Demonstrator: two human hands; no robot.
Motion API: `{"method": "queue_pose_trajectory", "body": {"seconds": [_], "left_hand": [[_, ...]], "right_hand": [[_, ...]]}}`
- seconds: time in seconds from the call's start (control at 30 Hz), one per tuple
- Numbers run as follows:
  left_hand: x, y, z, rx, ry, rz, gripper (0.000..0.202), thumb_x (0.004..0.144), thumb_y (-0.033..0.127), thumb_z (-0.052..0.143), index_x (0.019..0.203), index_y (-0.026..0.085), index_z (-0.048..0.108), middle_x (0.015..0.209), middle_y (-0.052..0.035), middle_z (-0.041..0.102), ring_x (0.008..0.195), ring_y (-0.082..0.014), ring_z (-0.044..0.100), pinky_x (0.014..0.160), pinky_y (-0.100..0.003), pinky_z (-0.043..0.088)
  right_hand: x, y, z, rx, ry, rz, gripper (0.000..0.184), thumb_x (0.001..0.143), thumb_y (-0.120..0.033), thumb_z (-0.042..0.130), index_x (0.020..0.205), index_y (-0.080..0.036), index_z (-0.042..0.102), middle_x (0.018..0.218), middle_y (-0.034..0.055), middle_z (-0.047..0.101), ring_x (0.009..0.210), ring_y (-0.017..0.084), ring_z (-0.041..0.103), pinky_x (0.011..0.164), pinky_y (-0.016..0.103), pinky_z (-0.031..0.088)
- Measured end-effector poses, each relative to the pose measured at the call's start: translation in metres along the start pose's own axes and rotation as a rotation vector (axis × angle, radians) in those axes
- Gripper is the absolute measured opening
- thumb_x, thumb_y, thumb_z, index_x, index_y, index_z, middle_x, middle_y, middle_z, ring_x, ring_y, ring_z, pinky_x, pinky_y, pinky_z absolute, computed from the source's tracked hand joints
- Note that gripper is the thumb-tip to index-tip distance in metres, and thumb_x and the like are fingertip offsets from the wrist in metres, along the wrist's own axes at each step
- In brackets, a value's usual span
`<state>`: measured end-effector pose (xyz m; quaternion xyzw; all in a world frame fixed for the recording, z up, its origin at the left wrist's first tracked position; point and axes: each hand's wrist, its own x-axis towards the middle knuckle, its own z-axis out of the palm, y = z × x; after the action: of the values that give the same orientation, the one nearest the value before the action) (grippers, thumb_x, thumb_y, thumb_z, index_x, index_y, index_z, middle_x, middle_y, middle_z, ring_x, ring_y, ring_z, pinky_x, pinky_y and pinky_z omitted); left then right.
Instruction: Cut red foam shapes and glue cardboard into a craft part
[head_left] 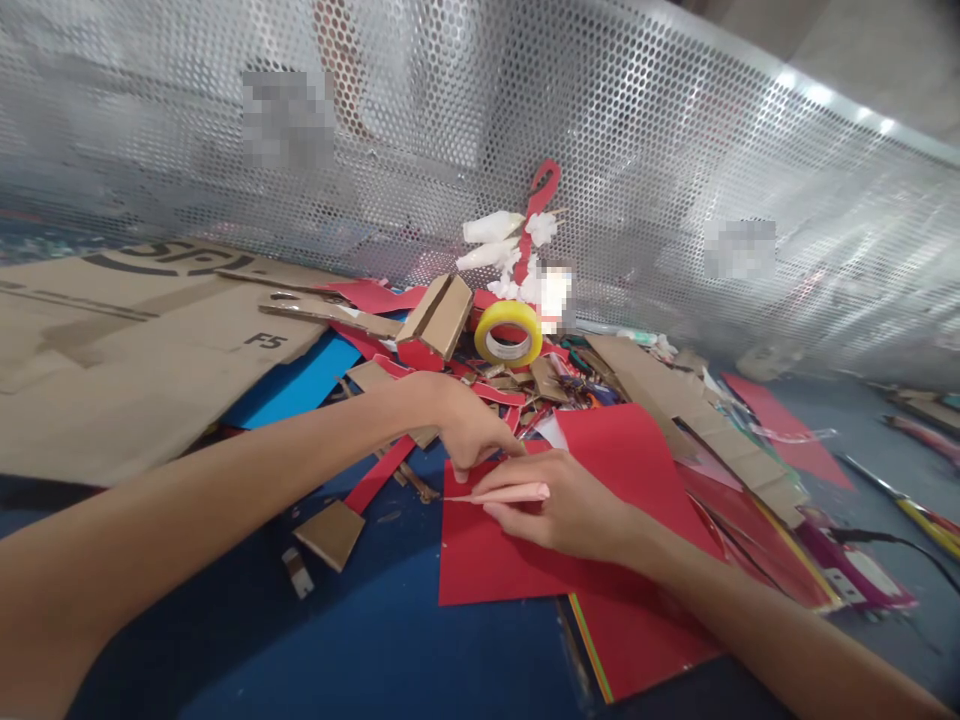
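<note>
A red sheet of paper lies on the dark blue table, with its far right part rising in a curl. My right hand is closed round a slim pink pointed tool, whose thin tip points left near the sheet's left edge. Whether it is a pen or a blade I cannot tell. Bent over from the far side, my left hand presses its curled fingers on the upper part of the same sheet, right beside the right hand. Part of its fingertips is hidden. More red sheets lie underneath at the right.
Cardboard scraps surround a yellow tape roll and a folded cardboard piece. A large cardboard sheet covers the left. Cardboard strips and a purple item lie right. Behind stands a perforated metal screen.
</note>
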<state>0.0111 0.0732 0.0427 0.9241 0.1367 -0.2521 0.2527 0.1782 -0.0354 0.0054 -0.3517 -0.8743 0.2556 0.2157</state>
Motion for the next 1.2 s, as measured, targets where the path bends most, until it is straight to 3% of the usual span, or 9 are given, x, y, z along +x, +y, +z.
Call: {"method": "queue_pose_trajectory", "body": {"seconds": [0.2, 0.37, 0.57, 0.77, 0.97, 1.2], "left_hand": [[0.004, -0.006, -0.001, -0.021, -0.032, 0.015, 0.084, 0.066, 0.017, 0.074, 0.146, 0.028, 0.052, 0.083, -0.0009, 0.069, 0.073, -0.0219, 0.063, 0.058, -0.027, 0.044], [0.002, -0.004, -0.001, -0.049, -0.019, -0.01, 0.083, 0.065, 0.016, 0.074, 0.144, 0.031, 0.053, 0.077, 0.0016, 0.065, 0.07, -0.0193, 0.062, 0.054, -0.023, 0.041], [-0.002, 0.0, -0.002, 0.009, -0.018, -0.013, 0.084, 0.069, 0.02, 0.073, 0.149, 0.025, 0.049, 0.09, -0.0037, 0.07, 0.074, -0.0221, 0.064, 0.054, -0.027, 0.044], [-0.006, 0.009, -0.006, -0.023, -0.005, -0.024, 0.078, 0.067, 0.017, 0.074, 0.141, 0.03, 0.057, 0.077, 0.0012, 0.063, 0.071, -0.0193, 0.062, 0.051, -0.023, 0.04], [-0.006, 0.007, -0.005, -0.039, -0.015, -0.042, 0.075, 0.068, 0.017, 0.072, 0.14, 0.029, 0.057, 0.079, 0.0013, 0.064, 0.071, -0.0183, 0.062, 0.052, -0.022, 0.041], [-0.006, 0.008, -0.006, -0.071, 0.013, -0.036, 0.075, 0.062, 0.015, 0.074, 0.135, 0.031, 0.061, 0.072, 0.0047, 0.061, 0.064, -0.016, 0.06, 0.048, -0.02, 0.038]], "right_hand": [[-0.02, 0.004, -0.016, -0.038, 0.027, 0.214, 0.021, 0.083, -0.014, 0.064, 0.093, -0.026, 0.079, 0.087, -0.0022, 0.079, 0.068, 0.012, 0.067, 0.063, 0.022, 0.048], [-0.021, 0.004, -0.018, 0.009, 0.035, 0.209, 0.021, 0.085, -0.016, 0.063, 0.097, -0.025, 0.079, 0.091, -0.0005, 0.079, 0.073, 0.014, 0.068, 0.067, 0.022, 0.049], [-0.017, 0.002, -0.013, 0.006, 0.022, 0.199, 0.022, 0.086, -0.017, 0.064, 0.097, -0.028, 0.079, 0.095, -0.0025, 0.08, 0.078, 0.014, 0.07, 0.07, 0.022, 0.049], [-0.025, 0.005, -0.02, -0.002, 0.027, 0.217, 0.023, 0.083, -0.013, 0.065, 0.095, -0.026, 0.079, 0.089, -0.0026, 0.079, 0.071, 0.013, 0.068, 0.066, 0.022, 0.048], [-0.02, 0.003, -0.015, 0.037, 0.025, 0.183, 0.021, 0.088, -0.019, 0.063, 0.099, -0.027, 0.079, 0.098, -0.001, 0.08, 0.083, 0.015, 0.072, 0.074, 0.023, 0.051], [-0.025, 0.004, -0.02, -0.036, 0.043, 0.231, 0.02, 0.082, -0.014, 0.063, 0.091, -0.025, 0.078, 0.087, -0.0008, 0.079, 0.068, 0.014, 0.067, 0.063, 0.023, 0.048]]}}
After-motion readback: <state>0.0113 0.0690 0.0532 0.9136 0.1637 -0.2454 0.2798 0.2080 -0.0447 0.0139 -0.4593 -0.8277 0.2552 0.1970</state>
